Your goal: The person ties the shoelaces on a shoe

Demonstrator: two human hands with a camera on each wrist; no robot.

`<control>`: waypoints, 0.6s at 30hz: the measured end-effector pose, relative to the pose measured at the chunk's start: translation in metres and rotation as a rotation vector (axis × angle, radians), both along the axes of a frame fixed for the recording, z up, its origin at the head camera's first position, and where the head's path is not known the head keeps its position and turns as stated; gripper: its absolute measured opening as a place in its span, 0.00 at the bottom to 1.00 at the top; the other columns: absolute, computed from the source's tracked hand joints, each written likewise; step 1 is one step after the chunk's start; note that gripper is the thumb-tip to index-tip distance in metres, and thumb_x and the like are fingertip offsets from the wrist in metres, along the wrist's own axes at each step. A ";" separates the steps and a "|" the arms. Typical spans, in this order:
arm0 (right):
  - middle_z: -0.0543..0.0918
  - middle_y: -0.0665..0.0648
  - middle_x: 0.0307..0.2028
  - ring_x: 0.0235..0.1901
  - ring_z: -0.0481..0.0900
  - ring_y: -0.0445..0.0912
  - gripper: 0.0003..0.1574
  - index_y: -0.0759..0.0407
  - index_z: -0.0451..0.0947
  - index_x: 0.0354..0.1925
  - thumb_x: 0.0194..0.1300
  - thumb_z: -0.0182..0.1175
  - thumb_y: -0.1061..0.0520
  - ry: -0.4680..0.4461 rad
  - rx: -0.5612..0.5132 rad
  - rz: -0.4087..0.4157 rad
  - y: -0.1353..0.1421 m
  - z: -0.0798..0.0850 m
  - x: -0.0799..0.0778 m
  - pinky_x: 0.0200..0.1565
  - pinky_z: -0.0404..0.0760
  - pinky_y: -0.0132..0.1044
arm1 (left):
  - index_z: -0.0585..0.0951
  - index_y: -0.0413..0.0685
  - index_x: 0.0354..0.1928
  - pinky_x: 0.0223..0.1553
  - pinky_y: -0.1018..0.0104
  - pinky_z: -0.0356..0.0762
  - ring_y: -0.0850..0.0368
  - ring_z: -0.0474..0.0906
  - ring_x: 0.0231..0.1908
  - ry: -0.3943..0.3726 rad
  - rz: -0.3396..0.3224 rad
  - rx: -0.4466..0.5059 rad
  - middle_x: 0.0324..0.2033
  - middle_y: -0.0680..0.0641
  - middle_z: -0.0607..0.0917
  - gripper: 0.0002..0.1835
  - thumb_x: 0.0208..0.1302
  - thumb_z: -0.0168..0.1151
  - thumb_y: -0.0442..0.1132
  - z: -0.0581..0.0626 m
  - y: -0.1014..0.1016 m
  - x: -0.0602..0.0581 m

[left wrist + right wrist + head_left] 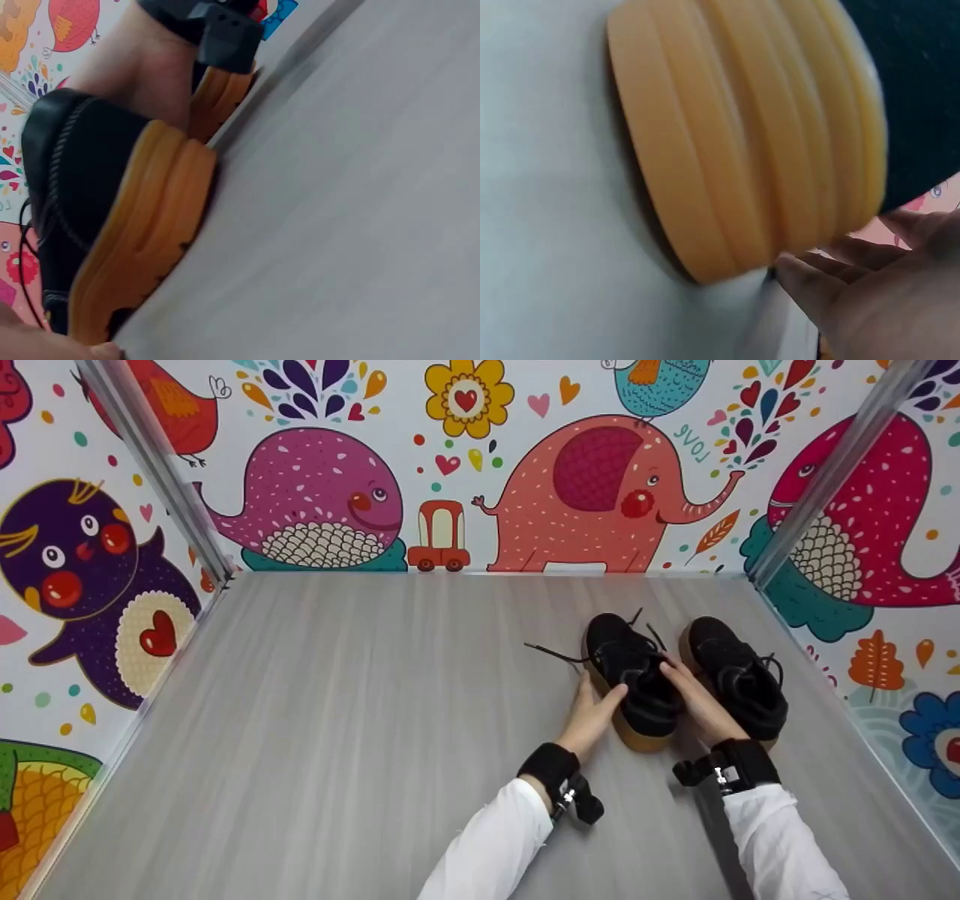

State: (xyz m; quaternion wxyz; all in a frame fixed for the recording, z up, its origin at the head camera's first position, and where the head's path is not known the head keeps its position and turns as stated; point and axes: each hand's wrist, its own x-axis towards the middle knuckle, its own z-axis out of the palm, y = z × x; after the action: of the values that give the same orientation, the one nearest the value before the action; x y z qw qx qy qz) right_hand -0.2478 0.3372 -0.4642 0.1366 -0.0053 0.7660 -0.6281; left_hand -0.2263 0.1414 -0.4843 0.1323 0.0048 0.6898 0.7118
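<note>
Grey floor (337,697); fingers (609,703) partly hide one black shoe (631,669).

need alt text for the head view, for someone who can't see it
A person's left hand and right hand touch opposite sides of a black shoe with loose laces. Another black shoe stands to its right on a grey surface, before a wall of colourful cartoon animals.
</note>
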 end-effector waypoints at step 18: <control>0.38 0.54 0.74 0.69 0.50 0.44 0.46 0.49 0.25 0.74 0.74 0.43 0.44 -0.191 -0.288 -0.098 -0.012 -0.001 0.002 0.53 0.69 0.22 | 0.46 0.48 0.74 0.71 0.53 0.43 0.49 0.38 0.73 -0.003 -0.040 0.027 0.74 0.45 0.41 0.45 0.65 0.58 0.54 0.000 0.018 0.001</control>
State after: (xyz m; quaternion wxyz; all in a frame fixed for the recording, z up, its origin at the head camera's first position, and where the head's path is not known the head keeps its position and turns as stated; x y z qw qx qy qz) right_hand -0.2454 0.3257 -0.4649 0.1759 0.0721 0.6510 -0.7349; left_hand -0.2252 0.1595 -0.4842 0.1477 0.0194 0.6797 0.7182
